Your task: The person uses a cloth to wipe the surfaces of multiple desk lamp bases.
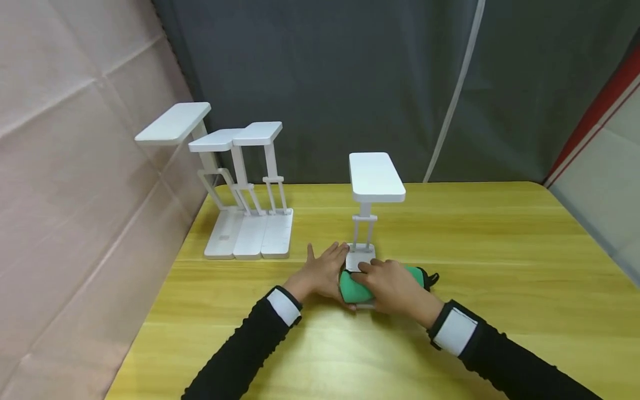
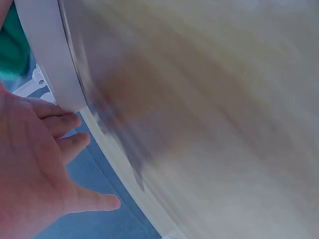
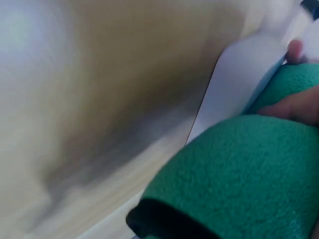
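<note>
A white folding desk lamp (image 1: 376, 176) stands near the middle of the table, its flat head raised over a narrow base (image 1: 360, 256). Across the base lies a fuzzy green cloth piece (image 1: 356, 289) with black trim and a black loop at its right end. My right hand (image 1: 397, 286) grips this cloth piece from above, against the lamp base; its fuzzy surface (image 3: 234, 169) fills much of the right wrist view. My left hand (image 1: 325, 275) is at the base's left side with fingers extended. In the left wrist view, its fingertips touch the base's edge (image 2: 52, 55).
Three similar white lamps (image 1: 248, 233) stand side by side at the table's left, heads raised. A dark grey curtain (image 1: 320, 89) hangs behind the wooden table (image 1: 475, 233). A pale cloth wall (image 1: 95, 183) runs along the left.
</note>
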Motion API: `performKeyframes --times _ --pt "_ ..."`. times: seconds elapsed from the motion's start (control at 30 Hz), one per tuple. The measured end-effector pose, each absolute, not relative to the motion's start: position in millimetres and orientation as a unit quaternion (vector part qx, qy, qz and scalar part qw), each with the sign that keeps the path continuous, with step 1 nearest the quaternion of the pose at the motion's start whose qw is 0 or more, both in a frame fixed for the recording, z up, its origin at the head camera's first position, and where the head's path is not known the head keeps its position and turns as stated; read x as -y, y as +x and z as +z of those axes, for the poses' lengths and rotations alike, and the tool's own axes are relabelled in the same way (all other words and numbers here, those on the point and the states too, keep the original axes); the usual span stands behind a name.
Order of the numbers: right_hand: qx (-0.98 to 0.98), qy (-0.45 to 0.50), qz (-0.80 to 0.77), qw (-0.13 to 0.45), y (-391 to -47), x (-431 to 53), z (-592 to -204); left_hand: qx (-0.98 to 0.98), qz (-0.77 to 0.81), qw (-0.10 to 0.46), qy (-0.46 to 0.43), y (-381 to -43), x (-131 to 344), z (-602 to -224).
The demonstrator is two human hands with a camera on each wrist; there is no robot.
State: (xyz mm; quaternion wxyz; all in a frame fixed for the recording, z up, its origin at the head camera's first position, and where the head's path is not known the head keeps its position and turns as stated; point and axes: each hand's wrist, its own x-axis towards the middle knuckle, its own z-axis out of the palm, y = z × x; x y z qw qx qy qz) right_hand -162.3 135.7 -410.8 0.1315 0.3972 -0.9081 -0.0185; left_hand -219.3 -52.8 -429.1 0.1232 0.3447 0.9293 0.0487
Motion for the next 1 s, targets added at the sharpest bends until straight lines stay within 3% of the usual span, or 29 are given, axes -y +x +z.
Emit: performKeyframes --times 0.13,0.33,0.6,0.77,1.0 --pt "0.905 0.412 0.027 0.096 -148.6 -143.2 -405.2 -0.93 0.028 0.132 0.341 -221.6 51.2 -426.6" --pt "0.904 0.406 0.133 -0.015 -152.1 -169.5 -393.5 -0.927 0.04 0.138 0.346 -221.2 49.6 -427.4" --pt "0.978 0.192 0.048 0.069 -212.0 -195.5 -413.9 -0.927 0.052 0.152 0.339 -217.7 53.9 -433.0" --pt "0.975 0.209 -0.006 0.071 -217.7 -184.9 -434.6 -0.926 0.052 0.159 0.339 -215.0 54.3 -433.3" --pt "0.953 0.289 -0.008 0.088 -193.9 -188.4 -428.6 -0.929 0.039 0.142 0.339 -220.8 49.1 -425.5"
